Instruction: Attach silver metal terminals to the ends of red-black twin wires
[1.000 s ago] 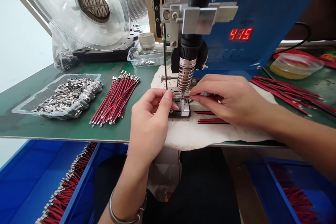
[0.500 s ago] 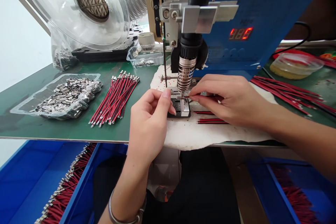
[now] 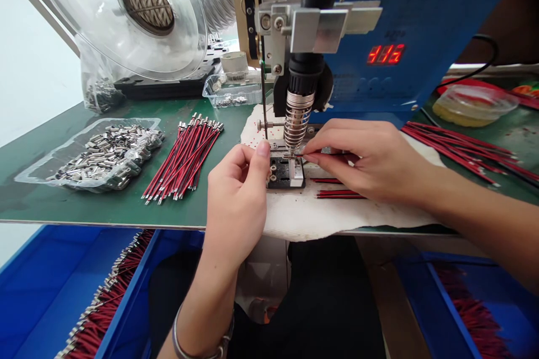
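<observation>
Between its thumb and fingertips, my right hand (image 3: 362, 154) pinches a red-and-black wire (image 3: 300, 155). The wire's end lies under the tip of the soldering machine's iron (image 3: 298, 118), at a small metal connector (image 3: 288, 156) on the black fixture (image 3: 281, 182). My left hand (image 3: 240, 196) is at the fixture's left side, fingers curled and thumb pressed to the index finger. Whatever its fingertips hold, if anything, is hidden. Below my right hand, several red-and-black wires (image 3: 339, 194) lie on a white cloth (image 3: 303, 219).
A clear tray (image 3: 31, 173) of metal connectors and a bundle of wires with connectors (image 3: 183, 160) lie to the left. Loose wires (image 3: 463, 151) are at right. A blue machine housing (image 3: 370, 90) rises behind my hands. Blue bins (image 3: 130, 303) stand below the table edge.
My left hand has drawn slightly left and its fingertips have come away from the fixture's front, uncovering more of it. The red display digits differ. My right hand stays in place.
</observation>
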Motion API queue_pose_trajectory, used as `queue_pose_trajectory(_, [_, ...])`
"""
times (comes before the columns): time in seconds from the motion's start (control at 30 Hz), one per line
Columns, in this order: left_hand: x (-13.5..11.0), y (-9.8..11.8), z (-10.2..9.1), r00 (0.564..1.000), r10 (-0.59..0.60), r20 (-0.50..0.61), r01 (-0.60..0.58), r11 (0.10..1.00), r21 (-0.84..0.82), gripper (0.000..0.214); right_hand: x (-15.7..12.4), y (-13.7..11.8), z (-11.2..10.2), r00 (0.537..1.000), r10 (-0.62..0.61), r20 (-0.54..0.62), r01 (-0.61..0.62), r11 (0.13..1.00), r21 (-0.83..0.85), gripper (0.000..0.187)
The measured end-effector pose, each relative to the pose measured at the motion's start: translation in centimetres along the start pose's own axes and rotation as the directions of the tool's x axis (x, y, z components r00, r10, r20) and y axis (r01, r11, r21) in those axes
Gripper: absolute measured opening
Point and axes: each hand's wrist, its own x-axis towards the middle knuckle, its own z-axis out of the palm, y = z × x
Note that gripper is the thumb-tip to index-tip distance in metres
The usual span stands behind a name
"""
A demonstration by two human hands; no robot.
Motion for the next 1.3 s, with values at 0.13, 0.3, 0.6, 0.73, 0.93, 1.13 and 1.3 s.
queue_pose_trajectory(0.13, [0.0,0.0,-0.1,1.0,-0.001,0.0,0.001,1.0,0.024,0.043,0.0,0.0,0.0,1.0,0.011,0.004,-0.011,1.0,-0.002,0.014])
queue_pose_trajectory(0.3, [0.1,-0.1,-0.1,0.999,-0.036,0.028,0.038,0.996,-0.086,0.043,0.0,-0.1,0.0,1.0,0.01,-0.004,-0.01,1.0,0.008,0.015])
queue_pose_trajectory(0.6, [-1.8,1.0,0.1,0.999,0.029,-0.017,-0.029,0.999,-0.013,0.032,-0.2,-1.2,-0.5,0.989,-0.027,-0.142,0.029,0.999,0.015,0.012])
queue_pose_trajectory(0.73, [-4.2,1.5,0.8,0.989,-0.026,0.147,0.033,0.998,-0.047,0.014,-0.5,-2.1,-0.7,0.98,-0.114,-0.162,0.131,0.987,0.093,0.013])
queue_pose_trajectory(0.93, [-6.5,1.1,3.0,0.927,-0.105,0.359,0.186,0.962,-0.2,0.023,-0.9,-2.4,-0.5,0.981,-0.185,-0.059,0.194,0.947,0.257,0.013])
queue_pose_trajectory(1.13, [-6.8,1.1,2.2,0.946,-0.123,0.301,0.189,0.961,-0.202,0.024,-0.7,-1.2,-1.1,0.967,-0.255,0.008,0.249,0.951,0.182,0.009])
queue_pose_trajectory(1.3, [-4.0,0.9,-2.1,0.999,0.041,0.022,-0.045,0.968,0.247,0.024,-0.7,1.0,-1.7,0.963,-0.109,0.247,0.107,0.994,0.021,0.011])
